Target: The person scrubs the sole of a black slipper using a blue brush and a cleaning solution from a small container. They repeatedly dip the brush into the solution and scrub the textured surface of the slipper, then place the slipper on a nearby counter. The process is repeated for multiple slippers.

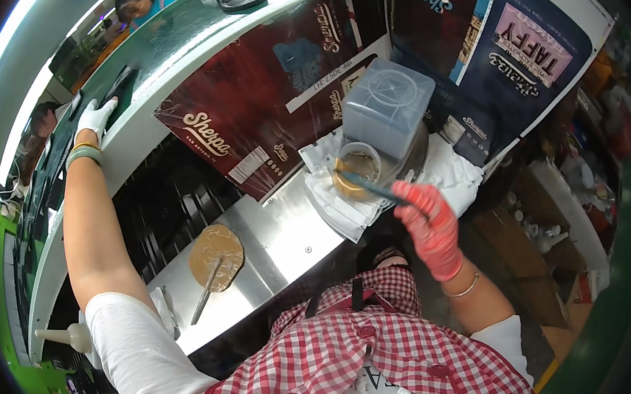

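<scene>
red-gloved right hand (431,225) grips a brush (372,187), tip inside the glue pot (359,171) on a white cloth (347,209). left hand (95,116), far left of the pot, lies flat on a dark piece (116,85). best to wipe excess glue on the pot rim.

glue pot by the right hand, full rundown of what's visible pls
The glue pot is a small round open container with a pale rim, filled with tan-brown paste. It looks like plastic. It lies tipped toward the camera on a white cloth at the edge of the metal bench, up against a translucent grey lidded tub. A dark brush held in the red-gloved right hand dips into its mouth.
</scene>
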{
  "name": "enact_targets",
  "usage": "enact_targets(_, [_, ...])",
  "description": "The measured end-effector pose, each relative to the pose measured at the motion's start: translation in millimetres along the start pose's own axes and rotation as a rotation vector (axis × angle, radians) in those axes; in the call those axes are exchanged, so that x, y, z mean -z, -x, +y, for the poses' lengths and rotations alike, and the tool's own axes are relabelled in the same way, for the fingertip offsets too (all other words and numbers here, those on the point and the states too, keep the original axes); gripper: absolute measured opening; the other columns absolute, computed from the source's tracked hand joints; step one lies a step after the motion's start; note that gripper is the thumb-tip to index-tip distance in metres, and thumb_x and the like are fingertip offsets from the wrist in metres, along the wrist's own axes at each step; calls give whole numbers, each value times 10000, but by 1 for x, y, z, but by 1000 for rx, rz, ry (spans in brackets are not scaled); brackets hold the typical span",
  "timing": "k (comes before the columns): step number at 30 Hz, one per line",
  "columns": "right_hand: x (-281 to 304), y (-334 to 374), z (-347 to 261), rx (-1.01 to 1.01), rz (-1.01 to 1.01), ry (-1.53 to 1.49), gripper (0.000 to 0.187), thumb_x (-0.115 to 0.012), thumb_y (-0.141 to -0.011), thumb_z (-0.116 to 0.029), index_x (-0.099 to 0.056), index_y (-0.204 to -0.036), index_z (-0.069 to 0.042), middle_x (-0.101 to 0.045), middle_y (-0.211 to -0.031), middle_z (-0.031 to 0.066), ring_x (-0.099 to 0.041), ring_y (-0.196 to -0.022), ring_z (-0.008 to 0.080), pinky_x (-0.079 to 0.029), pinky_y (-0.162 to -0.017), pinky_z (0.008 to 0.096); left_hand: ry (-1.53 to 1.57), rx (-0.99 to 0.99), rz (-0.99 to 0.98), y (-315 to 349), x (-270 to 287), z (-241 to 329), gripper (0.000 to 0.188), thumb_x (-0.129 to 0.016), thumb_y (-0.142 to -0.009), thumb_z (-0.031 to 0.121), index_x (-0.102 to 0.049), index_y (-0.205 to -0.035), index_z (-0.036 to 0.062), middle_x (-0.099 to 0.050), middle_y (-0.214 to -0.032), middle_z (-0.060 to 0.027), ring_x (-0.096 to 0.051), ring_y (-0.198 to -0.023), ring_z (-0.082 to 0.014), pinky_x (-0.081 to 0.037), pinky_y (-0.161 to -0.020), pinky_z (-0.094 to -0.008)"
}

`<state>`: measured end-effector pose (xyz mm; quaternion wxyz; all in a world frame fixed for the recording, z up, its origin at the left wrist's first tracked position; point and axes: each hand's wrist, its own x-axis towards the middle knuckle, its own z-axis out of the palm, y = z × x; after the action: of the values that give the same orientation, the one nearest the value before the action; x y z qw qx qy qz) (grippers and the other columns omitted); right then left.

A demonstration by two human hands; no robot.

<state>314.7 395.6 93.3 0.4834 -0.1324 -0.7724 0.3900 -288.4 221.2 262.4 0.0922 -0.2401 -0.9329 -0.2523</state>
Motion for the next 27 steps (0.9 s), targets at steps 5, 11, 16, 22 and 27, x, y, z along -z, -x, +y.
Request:
enact_targets(5, [8, -17, -3, -346, 210, -306, 211, -496, -936, -117, -561, -1097, 3, -616, -1060, 79, -595, -675, 108, -492, -672, 225, -74, -189, -49, -22, 15, -25, 724, -569, -774, 545, -538, -1199, -40, -535, -1238, -209, -494, -1173, -280, -340, -988, -311])
enact_targets(11, [-14, -12, -13, -536, 348, -337, 262, -488, -948, -219, -583, -1079, -12, -633, -961, 35, -592, -633, 64, -458, -581, 186, 542, -406, 486, 91, 10, 32, 400, -563, -858, 316, -625, -1097, 1, -633, -1097, -92, -567, -985, -160, -416, -859, -274])
enact_targets(16, [-19, -22, -7, -441, 326, -256, 224, -528, -932, -190, -594, -1040, -4, -637, -894, 45, -552, -605, 57, -466, -575, 193, 1096, -372, 407, 323, -23, 70, 494, -419, -910, 286, -447, -1233, -87, -572, -1089, -190, -562, -1028, -263, -420, -939, -379])
enact_targets(22, [-25, -54, 15, -459, 102, -43, 213, -609, -868, -179, -633, -982, 0, -636, -848, 85, -590, -672, 117, -483, -617, 242, 555, -421, 80, 457, -111, 17, 553, -661, -749, 277, -534, -1201, -15, -454, -1202, -177, -476, -1109, -290, -367, -949, -365])
enact_targets(27, [-35, -56, 39, -313, -3, 341, 219, -608, -844, -207, -641, -966, -28, -637, -884, 150, -614, -793, 280, -482, -704, 334, 539, -306, -232, 470, -144, 2, 730, -733, -635, 79, -430, -1296, 8, -397, -1183, -166, -463, -1110, -285, -400, -918, -354])
